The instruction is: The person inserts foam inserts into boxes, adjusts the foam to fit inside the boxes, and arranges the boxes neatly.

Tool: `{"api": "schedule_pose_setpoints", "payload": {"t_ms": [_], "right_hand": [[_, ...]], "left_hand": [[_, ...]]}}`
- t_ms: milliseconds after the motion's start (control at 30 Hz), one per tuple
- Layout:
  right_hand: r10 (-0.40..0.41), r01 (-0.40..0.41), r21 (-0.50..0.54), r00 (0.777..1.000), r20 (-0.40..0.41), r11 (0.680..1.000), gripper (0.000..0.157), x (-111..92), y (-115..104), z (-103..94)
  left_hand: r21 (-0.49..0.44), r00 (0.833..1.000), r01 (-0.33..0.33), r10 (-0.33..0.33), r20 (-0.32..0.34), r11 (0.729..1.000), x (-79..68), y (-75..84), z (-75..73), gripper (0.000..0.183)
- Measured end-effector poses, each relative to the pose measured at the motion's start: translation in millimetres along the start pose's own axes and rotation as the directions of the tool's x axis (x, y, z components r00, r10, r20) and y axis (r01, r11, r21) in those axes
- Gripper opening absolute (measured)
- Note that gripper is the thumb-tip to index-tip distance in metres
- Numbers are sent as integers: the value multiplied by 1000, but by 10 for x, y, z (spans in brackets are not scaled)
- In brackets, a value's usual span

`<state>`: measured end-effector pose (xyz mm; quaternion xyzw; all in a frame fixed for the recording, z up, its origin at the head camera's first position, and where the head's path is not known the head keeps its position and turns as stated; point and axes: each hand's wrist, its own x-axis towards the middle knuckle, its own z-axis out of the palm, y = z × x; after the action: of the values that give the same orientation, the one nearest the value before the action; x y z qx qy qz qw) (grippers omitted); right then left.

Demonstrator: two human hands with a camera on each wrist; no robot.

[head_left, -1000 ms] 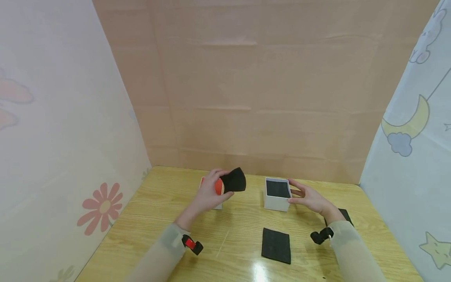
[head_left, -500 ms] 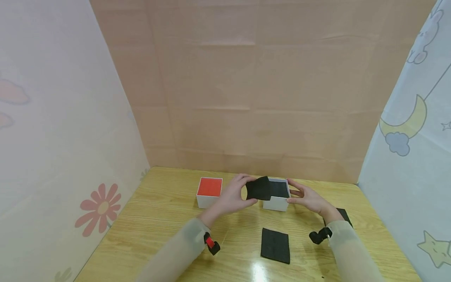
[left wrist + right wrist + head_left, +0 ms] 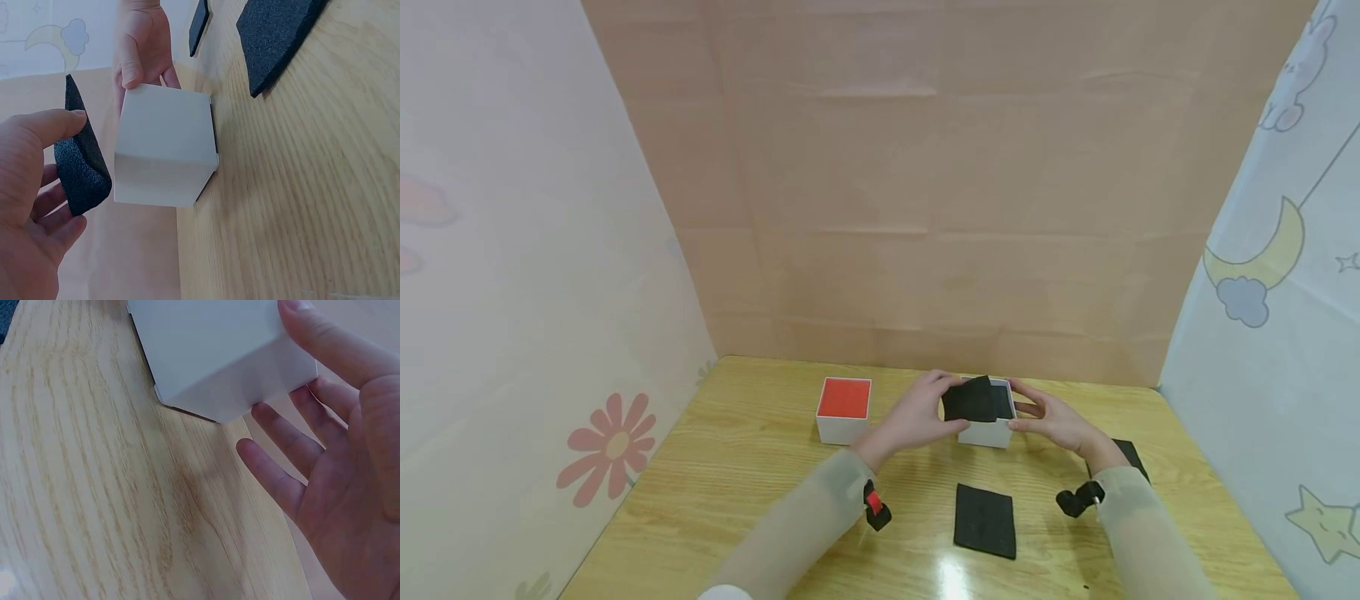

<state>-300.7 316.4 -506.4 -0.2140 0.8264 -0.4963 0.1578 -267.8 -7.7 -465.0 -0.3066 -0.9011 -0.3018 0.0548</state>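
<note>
Left hand [image 3: 913,417]: pinches a bowed, black held foam sheet [image 3: 967,401], thumb on the near edge and fingers on the far one; this grip is only as wide as the sheet.
Open box [image 3: 985,434]: white, standing near the back of the wooden bench [image 3: 760,467], opening upward, with dark material showing inside.
Right hand [image 3: 1056,421]: grips the open box at its right side, thumb at the near corner, fingers toward the far one.
Sheet to box: the key relation. The held foam sheet hangs above the opening, covering its left part as seen from the head; the left hand is on its left, the right hand across the box. The sheet looks nearly square, so I cannot tell which way is longer.
Red-topped box [image 3: 841,431]: stands to the left on the bench, well apart from the open one.
Loose foam: a front foam sheet [image 3: 984,521] lies flat, nearer the person; a side foam sheet [image 3: 1133,458] lies partly hidden by the right wrist.
Left wrist view: shows what the head view cannot, a narrow gap between sheet and box, and the sheet's bend seen edge-on. It hides the box's inside.
Right wrist view: shows the right little finger clear of the box.
</note>
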Motion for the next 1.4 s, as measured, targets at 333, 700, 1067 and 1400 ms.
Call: {"api": "schedule_pose_setpoints", "payload": {"t_ms": [333,700,1067,1400], "right_hand": [[-1,1,-11,1000,-5,1000,91,-24,-6,-18],[18,-18,-19,1000,-14,1000,92,-22,-20,9],[-10,10,-10,1000,4,1000,92,-48,-28,-14],[2,-2,-12,1000,5,1000,94,-69,-58,-6]], "left_hand": [[21,1000,5,-5,-16,1000,249,97,25,67],[64,999,43,-43,2,997,356,191,38,66],[193,993,65,-83,89,979,518,240,144,62],[227,989,71,-99,113,971,624,278,197,59]]}}
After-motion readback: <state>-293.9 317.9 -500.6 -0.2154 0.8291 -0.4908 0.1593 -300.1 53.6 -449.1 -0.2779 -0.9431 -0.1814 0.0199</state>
